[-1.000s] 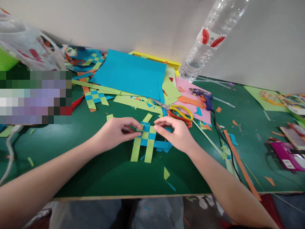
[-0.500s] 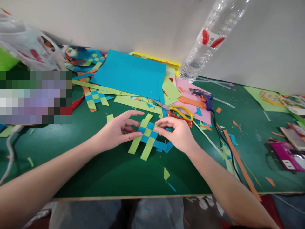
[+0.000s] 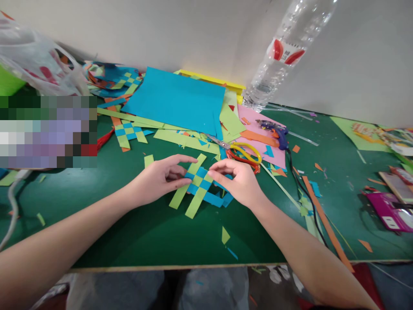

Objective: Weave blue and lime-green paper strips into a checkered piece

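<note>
A small weave of green and blue paper strips [image 3: 198,185] lies on the green table [image 3: 135,228] in front of me, turned at a slant. My left hand [image 3: 159,178] rests against its left side, fingers stretched along the strips and touching them. My right hand [image 3: 237,181] pinches the weave's upper right corner between thumb and forefinger. Loose green strip ends stick out toward me below the woven patch.
Yellow-and-red scissors [image 3: 243,154] lie just behind my right hand. A blue sheet [image 3: 176,101], cut strips and another woven patch [image 3: 129,131] are heaped further back. A clear bottle [image 3: 284,51] stands by the wall, a glue gun [image 3: 277,131] and its black cord to the right.
The woven piece has been turned clockwise, so its green ends now point toward the lower left. My left fingers have stretched out from a pinch; my right hand has kept its pinch.
</note>
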`<state>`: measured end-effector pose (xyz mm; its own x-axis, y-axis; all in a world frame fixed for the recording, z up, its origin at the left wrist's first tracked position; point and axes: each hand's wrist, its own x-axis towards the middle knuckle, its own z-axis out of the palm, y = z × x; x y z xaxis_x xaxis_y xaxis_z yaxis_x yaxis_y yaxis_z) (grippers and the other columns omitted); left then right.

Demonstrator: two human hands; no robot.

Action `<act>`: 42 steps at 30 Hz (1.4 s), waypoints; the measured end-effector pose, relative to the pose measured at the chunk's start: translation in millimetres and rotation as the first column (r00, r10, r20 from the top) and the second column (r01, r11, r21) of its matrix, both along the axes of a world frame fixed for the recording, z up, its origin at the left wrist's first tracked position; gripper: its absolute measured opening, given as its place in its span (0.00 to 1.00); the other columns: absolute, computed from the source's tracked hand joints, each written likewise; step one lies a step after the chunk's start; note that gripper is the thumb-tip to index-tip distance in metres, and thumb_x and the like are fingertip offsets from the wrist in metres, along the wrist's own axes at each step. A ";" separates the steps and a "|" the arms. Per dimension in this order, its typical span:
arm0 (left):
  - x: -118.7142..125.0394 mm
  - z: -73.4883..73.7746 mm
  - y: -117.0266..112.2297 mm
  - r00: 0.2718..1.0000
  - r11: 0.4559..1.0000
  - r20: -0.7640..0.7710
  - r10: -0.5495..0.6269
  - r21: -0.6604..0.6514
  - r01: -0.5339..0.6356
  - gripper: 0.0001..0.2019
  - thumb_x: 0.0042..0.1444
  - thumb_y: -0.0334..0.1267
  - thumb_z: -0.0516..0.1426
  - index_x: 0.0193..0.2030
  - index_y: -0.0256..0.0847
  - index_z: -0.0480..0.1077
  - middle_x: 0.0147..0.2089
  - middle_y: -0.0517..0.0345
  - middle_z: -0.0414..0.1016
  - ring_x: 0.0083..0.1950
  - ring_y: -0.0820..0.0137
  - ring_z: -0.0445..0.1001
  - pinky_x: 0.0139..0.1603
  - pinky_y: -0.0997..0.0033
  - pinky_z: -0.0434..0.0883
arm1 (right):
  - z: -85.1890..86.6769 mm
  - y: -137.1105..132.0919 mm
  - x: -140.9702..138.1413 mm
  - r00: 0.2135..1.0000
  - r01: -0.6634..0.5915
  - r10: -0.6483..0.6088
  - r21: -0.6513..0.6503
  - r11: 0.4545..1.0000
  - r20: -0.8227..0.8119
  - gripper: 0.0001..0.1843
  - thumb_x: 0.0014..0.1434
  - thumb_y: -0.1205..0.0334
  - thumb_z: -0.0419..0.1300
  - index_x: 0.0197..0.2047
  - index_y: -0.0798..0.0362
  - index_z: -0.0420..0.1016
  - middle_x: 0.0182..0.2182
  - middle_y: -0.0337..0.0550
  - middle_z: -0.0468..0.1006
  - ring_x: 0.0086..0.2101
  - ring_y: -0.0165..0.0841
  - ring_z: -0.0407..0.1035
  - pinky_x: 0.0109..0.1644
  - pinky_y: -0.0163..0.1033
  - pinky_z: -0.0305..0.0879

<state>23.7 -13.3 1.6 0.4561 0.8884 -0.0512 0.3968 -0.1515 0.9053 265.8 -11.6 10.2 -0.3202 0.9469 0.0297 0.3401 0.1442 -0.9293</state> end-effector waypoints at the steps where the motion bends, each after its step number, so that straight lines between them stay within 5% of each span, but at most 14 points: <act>1: 0.1 0.6 -0.1 1.000 1.000 -0.004 0.002 0.003 -0.002 0.21 0.60 0.42 0.59 0.59 0.44 0.66 0.29 0.64 0.74 0.29 0.73 0.76 0.29 0.78 0.71 | 0.5 0.4 0.4 1.000 0.002 -0.002 0.001 1.000 0.010 0.11 0.58 0.52 0.65 0.36 0.51 0.79 0.33 0.40 0.83 0.33 0.31 0.77 0.37 0.37 0.73; 8: 3.2 6.8 -1.4 1.000 1.000 -0.011 -0.011 0.011 0.012 0.20 0.59 0.45 0.60 0.56 0.42 0.68 0.28 0.64 0.71 0.25 0.75 0.69 0.24 0.79 0.67 | -0.7 0.7 -0.7 0.996 -0.064 0.066 -0.039 0.997 0.064 0.08 0.59 0.56 0.63 0.36 0.51 0.80 0.30 0.40 0.83 0.30 0.31 0.76 0.35 0.37 0.72; 13: 2.7 3.9 0.2 0.998 0.996 -0.062 0.002 0.088 0.004 0.17 0.64 0.50 0.55 0.53 0.41 0.71 0.34 0.57 0.77 0.29 0.72 0.72 0.27 0.76 0.69 | -1.1 -1.3 -1.0 0.993 -0.107 0.107 -0.011 0.994 0.044 0.08 0.59 0.56 0.63 0.35 0.52 0.78 0.31 0.40 0.82 0.32 0.30 0.76 0.37 0.37 0.72; 18: 2.6 0.4 0.4 0.997 0.993 -0.071 -0.035 0.106 0.043 0.17 0.65 0.48 0.54 0.54 0.41 0.71 0.31 0.59 0.77 0.29 0.72 0.72 0.28 0.75 0.68 | -1.5 -2.2 -3.5 0.992 -0.123 0.123 -0.085 0.989 0.003 0.12 0.58 0.54 0.65 0.41 0.53 0.77 0.34 0.41 0.83 0.35 0.31 0.77 0.40 0.38 0.73; 23: 3.4 0.8 -1.0 0.994 0.991 -0.066 -0.082 0.101 0.089 0.15 0.66 0.44 0.53 0.55 0.43 0.72 0.27 0.62 0.74 0.24 0.75 0.67 0.24 0.77 0.64 | -2.0 -2.5 -6.1 0.989 -0.140 0.143 -0.101 0.985 0.027 0.07 0.58 0.57 0.65 0.37 0.52 0.78 0.32 0.39 0.83 0.34 0.32 0.77 0.39 0.38 0.72; 42: 3.7 -0.7 -1.7 0.998 0.996 -0.037 -0.058 0.064 0.060 0.13 0.62 0.45 0.57 0.48 0.41 0.75 0.35 0.55 0.83 0.31 0.71 0.78 0.32 0.75 0.75 | -3.2 -4.1 -5.7 0.988 -0.152 0.154 -0.034 0.988 0.033 0.07 0.59 0.57 0.64 0.35 0.51 0.77 0.29 0.38 0.81 0.31 0.30 0.75 0.37 0.37 0.71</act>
<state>27.4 -15.1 0.9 0.5070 0.8619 -0.0114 0.4167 -0.2335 0.8785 260.1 -15.7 7.0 -0.4618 0.8869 -0.0132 0.3494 0.1682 -0.9218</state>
